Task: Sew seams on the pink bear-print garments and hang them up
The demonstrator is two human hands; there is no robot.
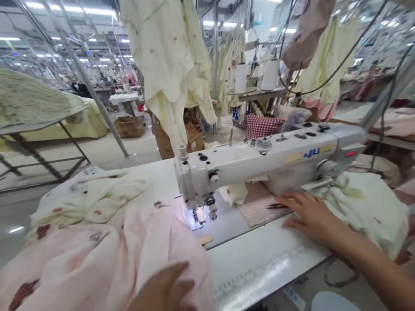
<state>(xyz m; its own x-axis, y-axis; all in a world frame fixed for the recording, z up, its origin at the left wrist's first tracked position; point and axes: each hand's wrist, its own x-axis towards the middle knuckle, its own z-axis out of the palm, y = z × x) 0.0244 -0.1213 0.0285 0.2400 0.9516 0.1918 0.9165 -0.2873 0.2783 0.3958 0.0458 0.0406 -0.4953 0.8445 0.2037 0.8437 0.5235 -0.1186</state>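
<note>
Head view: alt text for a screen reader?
Two bare hands at a white industrial sewing machine: the left hand on pink floral fabric, the right hand flat on the white table. Cream garments hang overhead in a large factory.

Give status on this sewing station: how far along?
Apparently done: cream floral fabric piled beyond the white industrial sewing machine. In hand: left hand on pale pink floral fabric bunched before the lit needle area; right hand flat on the white table. Left: that pink bulk. Stitching itself can't be seen.
</note>
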